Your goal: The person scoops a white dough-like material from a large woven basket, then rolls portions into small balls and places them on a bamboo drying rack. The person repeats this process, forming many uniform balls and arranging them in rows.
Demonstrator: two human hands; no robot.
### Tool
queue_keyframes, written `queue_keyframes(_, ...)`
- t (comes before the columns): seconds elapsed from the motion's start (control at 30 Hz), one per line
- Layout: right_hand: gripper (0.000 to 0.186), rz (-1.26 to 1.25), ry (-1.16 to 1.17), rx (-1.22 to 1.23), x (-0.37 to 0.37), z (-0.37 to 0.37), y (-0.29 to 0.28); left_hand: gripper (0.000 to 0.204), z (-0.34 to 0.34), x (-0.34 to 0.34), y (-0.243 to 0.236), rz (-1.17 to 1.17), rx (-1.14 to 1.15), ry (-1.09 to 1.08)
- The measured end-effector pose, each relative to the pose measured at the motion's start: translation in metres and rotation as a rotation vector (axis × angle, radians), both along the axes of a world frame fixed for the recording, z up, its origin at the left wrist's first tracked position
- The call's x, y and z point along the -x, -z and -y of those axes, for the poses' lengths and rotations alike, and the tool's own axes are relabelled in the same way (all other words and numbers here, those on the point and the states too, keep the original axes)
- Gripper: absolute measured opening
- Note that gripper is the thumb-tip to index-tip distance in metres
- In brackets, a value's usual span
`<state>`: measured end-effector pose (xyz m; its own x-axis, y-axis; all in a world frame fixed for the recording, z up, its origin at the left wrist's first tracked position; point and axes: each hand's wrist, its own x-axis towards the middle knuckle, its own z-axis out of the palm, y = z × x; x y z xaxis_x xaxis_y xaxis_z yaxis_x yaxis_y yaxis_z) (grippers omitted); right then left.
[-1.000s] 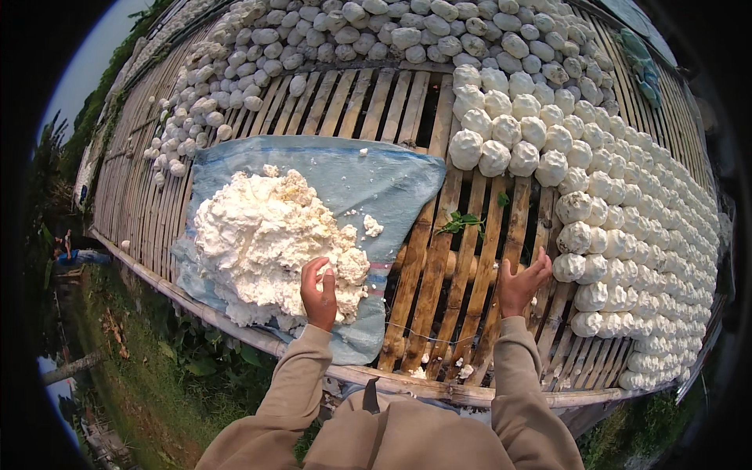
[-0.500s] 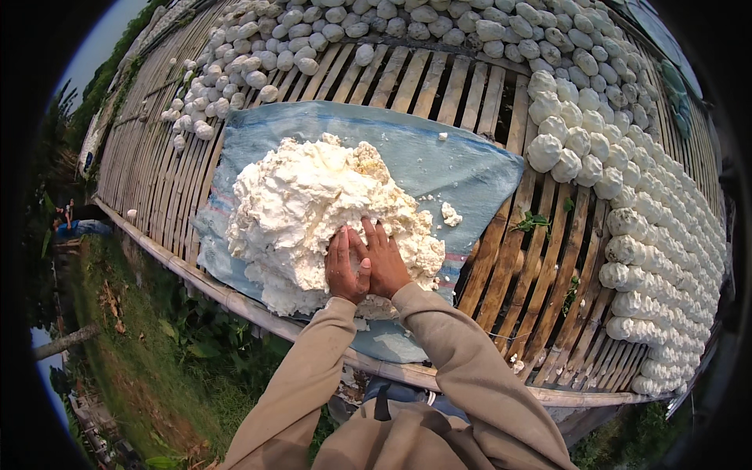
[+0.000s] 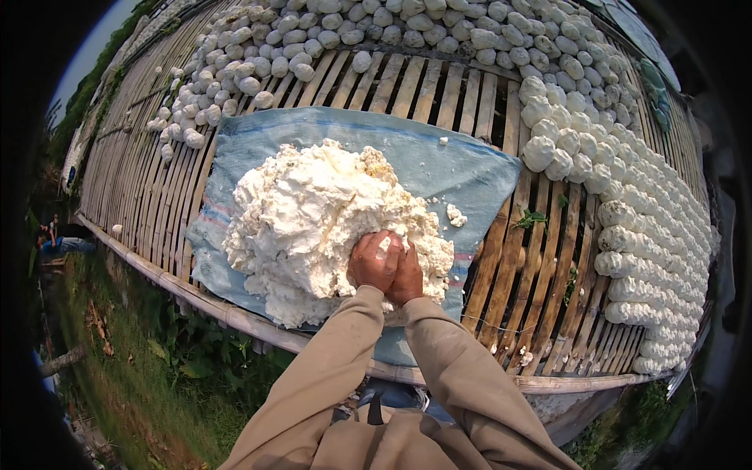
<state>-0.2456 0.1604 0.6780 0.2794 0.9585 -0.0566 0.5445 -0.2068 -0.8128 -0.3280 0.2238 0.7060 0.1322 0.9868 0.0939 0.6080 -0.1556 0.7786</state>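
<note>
A big, lumpy mound of white, crumbly dough-like paste (image 3: pixel 305 211) sits on a blue woven plastic sheet (image 3: pixel 274 129). At its near right side, my left hand (image 3: pixel 371 263) and my right hand (image 3: pixel 406 277) are pressed together with curled fingers. A bit of white paste shows between them, so both are closed around a clump of it. Most of that clump is hidden by the hands. Small crumbs and one loose piece of paste (image 3: pixel 456 215) lie on the sheet to the right of the mound.
The sheet lies on a bamboo slat platform (image 3: pixel 540 266) with gaps and a bamboo pole edge (image 3: pixel 211 308) nearest me. Rows of white shaped lumps (image 3: pixel 650 258) line the right. Greyer, rounded lumps (image 3: pixel 313 31) cover the far side. Green leaves (image 3: pixel 531 218) poke between slats.
My hands went from lying flat with fingers stretched on the paste to curled together around a clump, slightly farther right. The view has shifted a little.
</note>
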Motion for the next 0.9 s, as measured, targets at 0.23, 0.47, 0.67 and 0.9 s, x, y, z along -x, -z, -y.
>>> queue_keyframes(0.23,0.121,-0.193,-0.302,0.223,-0.050,-0.032,-0.076,0.067,-0.028,0.030,-0.038,0.757,0.544,0.214)
queue_keyframes(0.47,0.040,0.156,0.279,-0.437,-0.029,-0.049,-0.200,0.081,0.012,0.035,-0.033,1.622,0.996,0.103)
queue_keyframes(0.67,0.029,0.074,0.013,-0.276,-0.001,-0.016,-0.153,0.084,0.041,0.023,-0.034,1.781,1.030,0.048)
queue_keyframes(0.9,0.031,0.001,-0.096,-0.068,-0.018,0.011,-0.139,0.066,0.069,0.016,-0.034,1.815,0.931,0.073)
